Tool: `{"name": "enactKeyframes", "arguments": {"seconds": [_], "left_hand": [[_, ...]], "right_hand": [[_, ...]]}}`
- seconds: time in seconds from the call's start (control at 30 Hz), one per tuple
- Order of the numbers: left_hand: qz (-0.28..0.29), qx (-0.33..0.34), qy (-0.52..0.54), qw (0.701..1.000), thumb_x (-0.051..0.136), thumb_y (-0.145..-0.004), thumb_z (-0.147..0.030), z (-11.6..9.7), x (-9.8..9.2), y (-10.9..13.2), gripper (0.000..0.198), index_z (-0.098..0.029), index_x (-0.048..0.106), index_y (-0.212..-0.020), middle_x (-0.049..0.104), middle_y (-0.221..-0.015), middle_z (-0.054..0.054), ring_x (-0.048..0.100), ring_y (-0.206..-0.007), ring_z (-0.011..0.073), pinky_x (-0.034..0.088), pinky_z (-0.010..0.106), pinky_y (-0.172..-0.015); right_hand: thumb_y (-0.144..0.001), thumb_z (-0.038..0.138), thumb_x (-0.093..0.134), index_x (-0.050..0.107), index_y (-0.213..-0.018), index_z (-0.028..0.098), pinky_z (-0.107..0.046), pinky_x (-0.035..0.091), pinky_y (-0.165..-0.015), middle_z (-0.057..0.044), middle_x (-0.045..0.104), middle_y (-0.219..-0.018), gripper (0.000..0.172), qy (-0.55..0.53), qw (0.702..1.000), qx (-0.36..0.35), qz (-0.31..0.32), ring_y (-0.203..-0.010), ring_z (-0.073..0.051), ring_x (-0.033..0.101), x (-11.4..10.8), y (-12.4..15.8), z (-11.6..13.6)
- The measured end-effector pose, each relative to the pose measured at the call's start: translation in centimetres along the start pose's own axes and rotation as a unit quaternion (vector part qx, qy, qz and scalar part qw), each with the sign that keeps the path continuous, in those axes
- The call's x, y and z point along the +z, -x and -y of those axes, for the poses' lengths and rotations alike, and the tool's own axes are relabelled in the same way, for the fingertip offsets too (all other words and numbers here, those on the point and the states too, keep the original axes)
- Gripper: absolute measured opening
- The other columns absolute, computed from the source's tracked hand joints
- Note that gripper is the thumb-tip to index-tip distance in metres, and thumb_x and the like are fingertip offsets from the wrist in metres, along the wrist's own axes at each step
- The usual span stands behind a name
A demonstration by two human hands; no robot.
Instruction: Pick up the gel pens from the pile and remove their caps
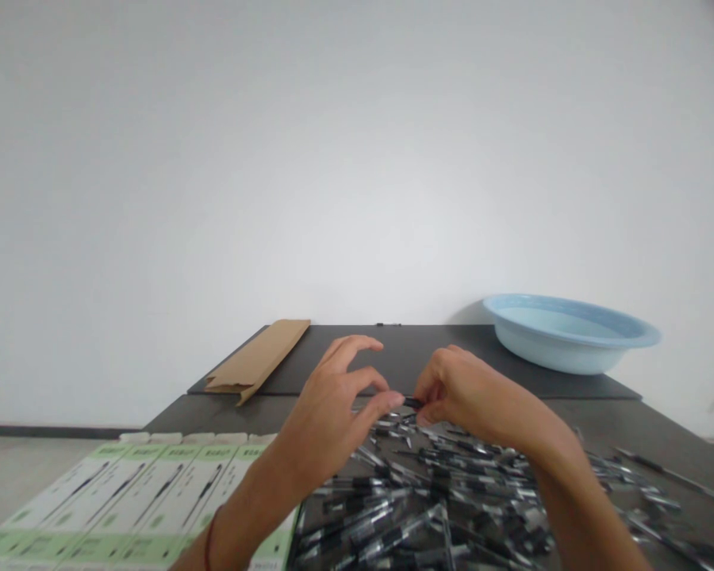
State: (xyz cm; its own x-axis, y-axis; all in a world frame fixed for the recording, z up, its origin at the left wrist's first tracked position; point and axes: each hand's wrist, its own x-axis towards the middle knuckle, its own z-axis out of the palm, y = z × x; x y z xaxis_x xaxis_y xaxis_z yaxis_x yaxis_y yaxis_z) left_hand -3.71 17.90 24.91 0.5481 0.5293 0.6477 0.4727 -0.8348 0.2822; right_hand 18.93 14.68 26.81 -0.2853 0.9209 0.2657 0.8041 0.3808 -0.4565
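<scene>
Over the pile of pens my right hand [467, 392] is closed, thumb and fingers pinching a short dark piece of a pen [413, 402]. The rest of that piece is hidden by the fingers. My left hand [339, 396] faces it from the other side, fingers apart and curved, its thumb tip close to the pen's end; whether they touch I cannot tell. Below both hands lies a loose heap of clear and black gel pens [386, 523], with caps and other parts mixed in. A dark band circles my left wrist.
Flat white-and-green pen boxes [155, 492] lie in a row at the front left. A brown paper bag [265, 357] is at the back left, and a light blue basin [571, 333] at the back right. Stray pens [678, 476] lie along the right side. A white wall stands behind the table.
</scene>
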Motion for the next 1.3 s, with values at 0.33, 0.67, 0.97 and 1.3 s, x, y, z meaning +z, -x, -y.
{"name": "enactKeyframes", "arguments": {"seconds": [0.33,0.67,0.97,1.3], "left_hand": [[0.015,-0.003,0.026,1.0,0.076,-0.088,-0.033,0.01,-0.22,0.1,0.019,-0.023,0.071,-0.103,0.056,-0.141,0.01,0.052,-0.133,0.029,0.044,0.054,-0.112],[0.034,-0.009,0.049,0.998,0.07,-0.09,-0.021,-0.04,-0.33,0.04,0.013,-0.025,0.07,-0.103,0.054,-0.143,0.007,0.05,-0.136,0.0267,0.042,0.052,-0.114],[0.037,-0.009,0.046,0.998,0.063,-0.098,-0.03,0.43,-0.05,0.2,0.016,-0.023,0.073,-0.087,0.058,-0.139,0.006,0.053,-0.132,0.0261,0.044,0.051,-0.112],[0.032,-0.02,0.04,0.998,0.066,-0.096,-0.036,0.4,-0.16,0.06,0.014,-0.024,0.071,-0.091,0.057,-0.14,0.006,0.053,-0.132,0.0262,0.043,0.051,-0.112]], "right_hand": [[-0.074,0.018,0.073,0.077,-0.068,0.02,-0.028,0.038,-0.06,0.001,0.064,-0.062,0.008,-0.002,1.0,0.008,0.003,-0.063,-0.014,0.054,0.13,-0.01,-0.32],[-0.072,0.016,0.073,0.077,-0.069,0.019,-0.028,0.038,-0.06,0.001,0.063,-0.064,0.006,0.003,1.0,0.017,-0.003,-0.063,-0.014,0.054,-0.05,0.03,-0.01],[-0.073,0.017,0.074,0.077,-0.068,0.018,-0.028,0.037,-0.059,0.001,0.065,-0.064,0.006,0.007,1.0,0.012,0.006,-0.062,-0.013,0.053,-0.04,-0.1,-0.12],[-0.07,0.013,0.076,0.078,-0.069,0.019,-0.028,0.039,-0.061,0.0,0.069,-0.068,0.006,-0.005,0.999,0.035,0.017,-0.065,-0.014,0.058,0.1,-0.3,0.0]]}}
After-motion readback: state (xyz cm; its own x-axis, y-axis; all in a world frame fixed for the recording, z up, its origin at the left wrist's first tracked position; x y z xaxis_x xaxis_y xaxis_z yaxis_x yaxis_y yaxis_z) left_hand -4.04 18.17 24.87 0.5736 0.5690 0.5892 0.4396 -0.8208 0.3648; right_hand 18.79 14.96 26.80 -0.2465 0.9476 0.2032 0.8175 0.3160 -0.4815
